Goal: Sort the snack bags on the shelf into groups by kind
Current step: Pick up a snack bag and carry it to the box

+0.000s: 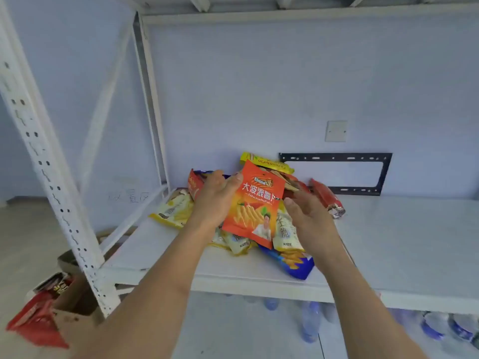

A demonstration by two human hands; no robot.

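A heap of snack bags lies on the white shelf (404, 244). My left hand (216, 196) grips an orange-red chip bag (255, 206) by its left edge and holds it upright over the heap. My right hand (308, 216) hovers just right of that bag with fingers relaxed, holding nothing. Under and around the bag lie pale yellow bags (173, 211), a blue bag (295, 263) near the front edge, a yellow bag (264, 163) at the back and a red bag (328, 198) to the right.
A white perforated upright (49, 161) stands at front left. A black metal bracket (337, 173) leans on the back wall. On the floor at left sits a cardboard box (75, 307) with red bags (36, 322). Water bottles (311, 322) stand under the shelf.
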